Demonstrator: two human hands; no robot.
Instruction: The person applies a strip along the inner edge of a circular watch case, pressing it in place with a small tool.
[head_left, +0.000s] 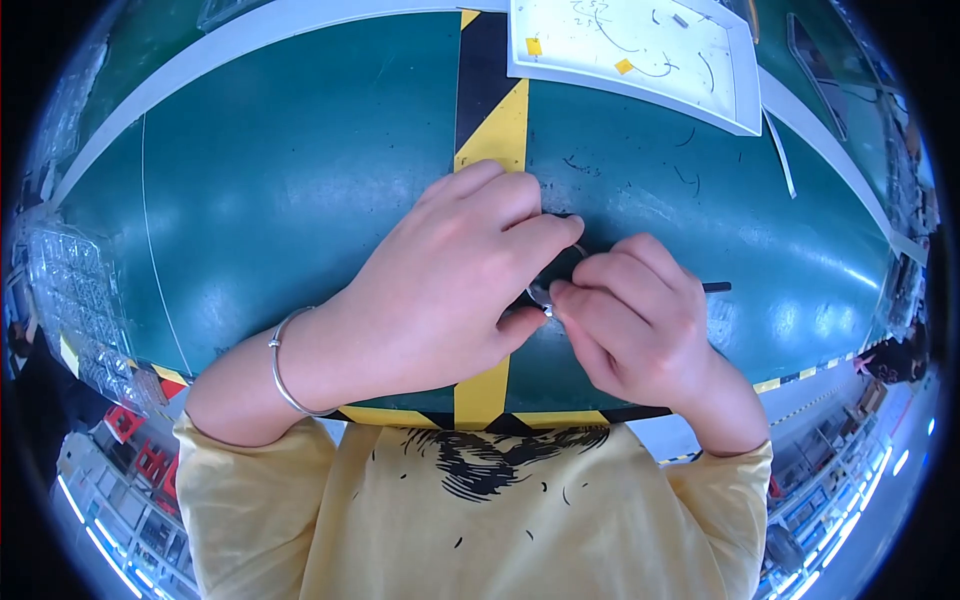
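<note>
A: Where are the hands?

B: Both meet over the green table [300, 180]. The left hand [450, 285] and right hand [630, 320] pinch a small metal part [545, 300] between their fingertips.

A: Anything nearby or blocking?

B: Fingers hide most of it. A thin black rod [716, 287] sticks out behind the right hand; a white tray [640, 85] sits farther back.

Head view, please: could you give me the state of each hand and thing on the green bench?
left hand: curled, pinching a small metal part
right hand: pinching the same part, gripping a thin black tool
white tray: flat, holding small bits
bracelet: on left wrist
</note>
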